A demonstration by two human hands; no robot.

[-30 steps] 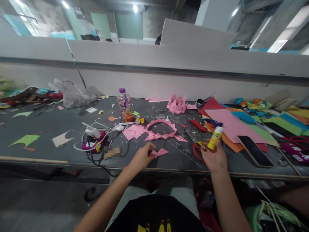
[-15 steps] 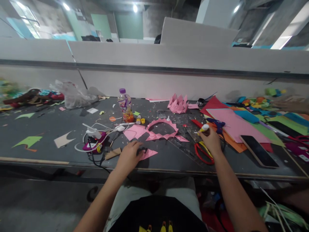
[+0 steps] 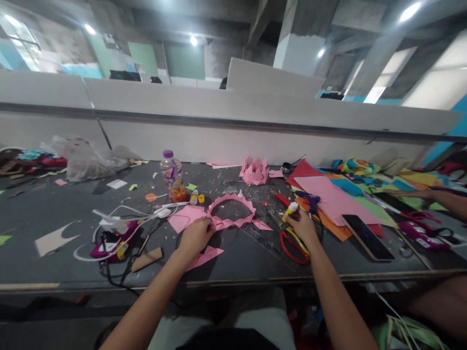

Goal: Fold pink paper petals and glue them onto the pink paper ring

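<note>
My left hand [image 3: 197, 236] is at the left end of a pink folded-paper ring [image 3: 243, 221] with a zigzag edge, its curled fingertips closed on the ring's edge. Under and beside this hand lies a pink paper piece [image 3: 207, 257], partly covered. My right hand [image 3: 303, 226] grips a small yellow-and-white glue stick [image 3: 291, 209], tilted, just above the red-and-yellow handles of scissors [image 3: 294, 248]. Left of the ring is a flat pink sheet [image 3: 186, 218]. Behind it stands a pink pointed paper crown-like piece [image 3: 254, 171].
A drink bottle [image 3: 173, 177] stands behind the ring, beside a small glue container [image 3: 194, 197]. A power strip [image 3: 113, 243] with tangled cables lies left. Coloured paper [image 3: 324, 199], a glue gun [image 3: 308, 200] and a phone [image 3: 367, 237] lie right. Another person's arm [image 3: 447, 200] reaches in at far right.
My left hand has moved forward from the loose pink paper piece to the ring's left end. My right hand still holds the glue stick. The camera view has tilted up and turned right.
</note>
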